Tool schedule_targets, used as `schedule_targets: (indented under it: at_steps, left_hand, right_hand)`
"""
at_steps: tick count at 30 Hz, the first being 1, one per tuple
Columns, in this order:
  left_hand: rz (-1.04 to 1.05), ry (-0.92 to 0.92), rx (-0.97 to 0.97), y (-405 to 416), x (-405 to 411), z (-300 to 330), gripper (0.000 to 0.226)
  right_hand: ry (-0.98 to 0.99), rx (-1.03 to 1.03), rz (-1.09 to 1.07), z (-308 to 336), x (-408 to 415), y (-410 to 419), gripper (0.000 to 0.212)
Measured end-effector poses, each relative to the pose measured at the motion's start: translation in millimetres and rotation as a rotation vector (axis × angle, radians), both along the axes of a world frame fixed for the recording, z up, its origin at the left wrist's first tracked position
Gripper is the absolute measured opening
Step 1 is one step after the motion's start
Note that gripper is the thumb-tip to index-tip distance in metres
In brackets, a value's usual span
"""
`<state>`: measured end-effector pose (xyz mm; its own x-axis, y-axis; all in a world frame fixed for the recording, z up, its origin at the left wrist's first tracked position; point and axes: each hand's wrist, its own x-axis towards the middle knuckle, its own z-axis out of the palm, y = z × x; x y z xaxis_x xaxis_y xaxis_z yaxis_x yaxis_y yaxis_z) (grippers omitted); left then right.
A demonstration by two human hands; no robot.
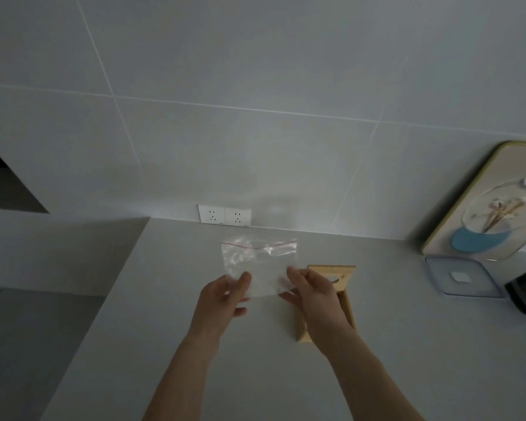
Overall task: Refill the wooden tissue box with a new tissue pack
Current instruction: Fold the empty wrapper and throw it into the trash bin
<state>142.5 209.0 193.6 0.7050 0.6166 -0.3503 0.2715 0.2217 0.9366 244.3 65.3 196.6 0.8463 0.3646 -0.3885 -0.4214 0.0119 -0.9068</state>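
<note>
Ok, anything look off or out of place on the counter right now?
Yes: the wooden tissue box lies tipped on its side, its oval-slot face turned up and away. The left hand and right hand hold up a clear zip bag, which looks empty; no tissue pack shows.

Dim, even light. Pale grey tiled wall (255, 71) with thin white grout lines. Double white socket plate (224, 214) low on wall. Light grey countertop (195, 344) below. Gold-framed picture (483, 205) leaning at right. Dark recess (3, 183) at left.
</note>
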Motion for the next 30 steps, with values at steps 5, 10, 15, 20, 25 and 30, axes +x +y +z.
schedule_targets:
  at_steps: [5, 10, 15, 20, 25, 30]
  left_hand:
    - [0.109, -0.029, -0.052, -7, -10, -8, 0.028]
    - [0.178, -0.046, -0.049, -18, -24, -11, 0.026]
    - [0.167, 0.003, 0.114, -32, -34, -24, 0.046]
    - [0.036, 0.051, 0.243, -54, -37, -31, 0.026]
    - [-0.024, 0.095, 0.161, -82, -44, -47, 0.009]
    - [-0.111, 0.149, 0.105, -126, -49, -59, 0.010]
  right_hand:
    - [0.106, 0.080, -0.100, 1, -14, -10, 0.010]
    - [0.120, 0.077, -0.106, -10, -27, -24, 0.021]
    - [0.063, -0.093, -0.027, -21, -45, -34, 0.013]
    - [0.039, -0.172, -0.002, -33, -60, -54, 0.018]
    - [0.060, -0.191, -0.037, -47, -65, -92, 0.022]
    - [0.083, -0.215, -0.069, -64, -72, -147, 0.017]
